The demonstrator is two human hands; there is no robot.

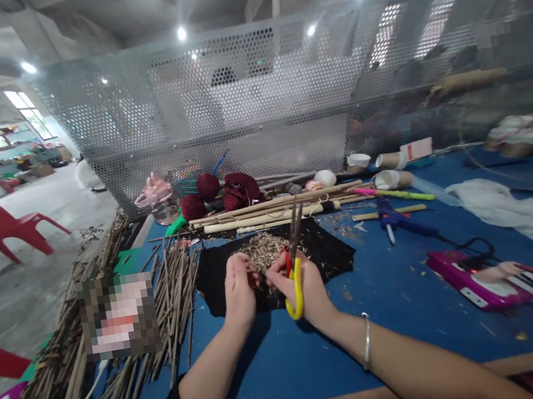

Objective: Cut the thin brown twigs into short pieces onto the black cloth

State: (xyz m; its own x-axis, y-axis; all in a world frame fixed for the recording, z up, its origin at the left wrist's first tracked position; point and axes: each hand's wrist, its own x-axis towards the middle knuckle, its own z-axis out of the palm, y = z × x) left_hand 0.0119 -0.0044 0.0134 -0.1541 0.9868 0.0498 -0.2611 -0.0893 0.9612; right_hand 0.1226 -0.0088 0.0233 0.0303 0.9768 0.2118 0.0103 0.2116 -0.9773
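In my right hand is a pair of scissors with yellow and red handles, blades pointing up and away. The thumb and forefinger of that hand pinch together, and whatever lies between them is too small to make out. My left hand is beside it with fingers curled inward; its contents are hidden. Both hands are over a black cloth. Just beyond them, a heap of small brownish cut pieces lies on the cloth.
Bundles of dry sticks cover the left of the blue table. Long pale rods and dark red balls lie behind the cloth. On the right are a blue glue gun, a magenta power strip and white plastic.
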